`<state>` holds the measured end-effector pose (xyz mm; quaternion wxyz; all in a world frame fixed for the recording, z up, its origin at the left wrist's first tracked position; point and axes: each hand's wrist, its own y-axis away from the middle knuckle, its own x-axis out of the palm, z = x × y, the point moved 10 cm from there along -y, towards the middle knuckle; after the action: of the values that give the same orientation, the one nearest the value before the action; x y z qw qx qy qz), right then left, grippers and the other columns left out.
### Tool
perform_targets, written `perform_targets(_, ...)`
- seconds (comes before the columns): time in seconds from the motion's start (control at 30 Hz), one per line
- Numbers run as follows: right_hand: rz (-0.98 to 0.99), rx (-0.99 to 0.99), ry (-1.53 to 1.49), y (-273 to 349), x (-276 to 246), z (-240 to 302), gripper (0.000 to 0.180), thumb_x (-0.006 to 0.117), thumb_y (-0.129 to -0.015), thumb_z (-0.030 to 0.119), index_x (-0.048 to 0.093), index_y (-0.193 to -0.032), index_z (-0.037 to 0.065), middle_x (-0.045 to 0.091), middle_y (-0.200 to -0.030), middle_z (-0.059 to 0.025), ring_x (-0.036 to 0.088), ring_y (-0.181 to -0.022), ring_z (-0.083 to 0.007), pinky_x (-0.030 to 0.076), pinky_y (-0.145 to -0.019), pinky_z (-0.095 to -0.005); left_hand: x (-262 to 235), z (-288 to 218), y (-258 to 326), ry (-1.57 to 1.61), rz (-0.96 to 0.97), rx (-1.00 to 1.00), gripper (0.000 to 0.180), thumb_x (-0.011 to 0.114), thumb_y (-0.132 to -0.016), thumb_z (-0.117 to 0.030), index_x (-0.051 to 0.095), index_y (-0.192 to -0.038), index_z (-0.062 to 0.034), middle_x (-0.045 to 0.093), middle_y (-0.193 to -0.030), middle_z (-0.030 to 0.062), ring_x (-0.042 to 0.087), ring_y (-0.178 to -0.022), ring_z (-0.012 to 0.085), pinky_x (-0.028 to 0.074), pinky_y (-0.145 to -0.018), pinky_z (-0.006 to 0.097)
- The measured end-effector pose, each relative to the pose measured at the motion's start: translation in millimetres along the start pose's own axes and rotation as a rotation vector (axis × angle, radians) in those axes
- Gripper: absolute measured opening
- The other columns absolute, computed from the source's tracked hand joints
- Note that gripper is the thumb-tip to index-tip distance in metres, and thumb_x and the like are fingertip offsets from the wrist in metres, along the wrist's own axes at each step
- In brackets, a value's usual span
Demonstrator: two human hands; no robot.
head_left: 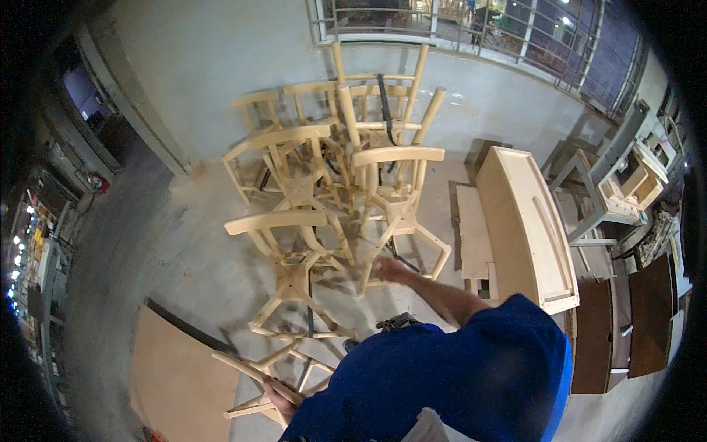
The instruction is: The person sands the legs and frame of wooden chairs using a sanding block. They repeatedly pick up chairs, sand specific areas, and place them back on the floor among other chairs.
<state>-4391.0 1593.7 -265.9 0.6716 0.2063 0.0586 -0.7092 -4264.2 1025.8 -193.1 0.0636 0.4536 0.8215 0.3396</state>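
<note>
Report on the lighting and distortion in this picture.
Head view: black corners frame the scene; the barred window bends toward the upper-right rim; small lights glare white at the far left; the doorway sits dark; the right hand shows little fine detail.

Inside a furniture workshop

I'm in what looks like a furniture workshop: bare wooden chair frames, with open, crossed-bar seats, crowd together in front of me on a scuffed concrete floor. To my right I have a long, pale wooden box and dark brown panels. The plain wall ahead carries a barred window.
</note>
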Motion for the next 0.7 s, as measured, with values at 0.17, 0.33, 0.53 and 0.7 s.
perform_targets(0.17,-0.056,-0.118,0.349,-174,-23,169,0.084,0.068,-0.087,0.039,0.028,-0.153,0.005,0.049,-0.139,-0.0239,0.056,-0.121,-0.0336,0.047,-0.1,-0.0452,-8,5,59,0.064,-0.057,0.074,0.046,0.062,-0.088,-0.06,0.055,-0.095,-0.0149,0.049,-0.061,-0.0011,0.049,-0.052,0.0131,0.04,-0.044,0.028)
perform_targets(0.33,-0.081,-0.243,0.803,-280,-2,274,0.093,0.072,-0.085,0.039,0.022,-0.155,0.003,0.04,-0.149,-0.0226,0.042,-0.137,-0.0337,0.039,-0.113,-0.0417,-73,47,77,0.142,0.024,-0.094,0.051,0.064,-0.086,-0.058,0.059,-0.099,-0.0088,0.059,-0.077,0.0064,0.059,-0.066,0.02,0.05,-0.061,0.035)
perform_targets(0.53,0.768,0.053,-0.178,-328,114,230,0.065,0.071,-0.086,0.033,0.044,-0.137,0.002,0.055,-0.126,-0.0154,0.054,-0.116,-0.0268,0.045,-0.099,-0.0371,-75,114,210,0.677,-0.4,0.121,0.046,0.059,-0.087,-0.06,0.057,-0.095,-0.0145,0.053,-0.06,0.001,0.052,-0.046,0.0173,0.041,-0.038,0.032)
perform_targets(0.7,1.08,0.288,-0.231,-334,198,245,0.043,0.069,-0.088,0.027,0.06,-0.122,0.002,0.066,-0.107,-0.0098,0.062,-0.099,-0.0214,0.05,-0.086,-0.0328,-33,160,333,0.854,-0.905,0.224,0.047,0.06,-0.086,-0.058,0.055,-0.091,-0.0117,0.052,-0.059,0.003,0.049,-0.042,0.0182,0.04,-0.038,0.032)
